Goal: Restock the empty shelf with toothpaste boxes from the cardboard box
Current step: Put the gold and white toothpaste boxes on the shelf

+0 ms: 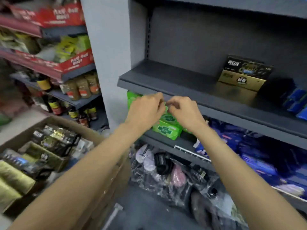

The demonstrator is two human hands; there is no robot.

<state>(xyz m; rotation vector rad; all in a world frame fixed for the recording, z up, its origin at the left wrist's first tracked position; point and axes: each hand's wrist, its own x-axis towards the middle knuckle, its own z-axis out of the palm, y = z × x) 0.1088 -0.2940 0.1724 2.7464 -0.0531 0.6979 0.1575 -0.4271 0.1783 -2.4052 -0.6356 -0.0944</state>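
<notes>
A: Nearest the lens?
B: Two bare forearms coming in from the bottom edge, both reaching up toward the front lip of the grey shelf.
A: Biggest thing next.
B: That shelf unit. Its middle board is mostly bare; one black-and-gold toothpaste box stands on it at the right, leaning a bit against the back panel, with blue packs just beside it at the frame edge.
A: The carton?
B: Cardboard box low on the left, flaps open, more black-and-gold toothpaste boxes lying inside, plus some olive-gold ones. Well apart from the shelf box.
A: Other stock?
B: Green packs on the board below, partly behind the hands. Purple-blue packs right of them. Plastic-wrapped dark and pink goods on the lowest level. Far left, another rack with red trays and bottles, blurred.
A: Hands?
B: Left hand and right hand are close together just under the shelf lip, fingertips nearly meeting. Both have fingers curled inward.
A: Holding anything?
B: Can't tell. Motion blur, and the fingertips overlap the green packs, so a pinch on something small isn't readable. Neither hand has a toothpaste box.
</notes>
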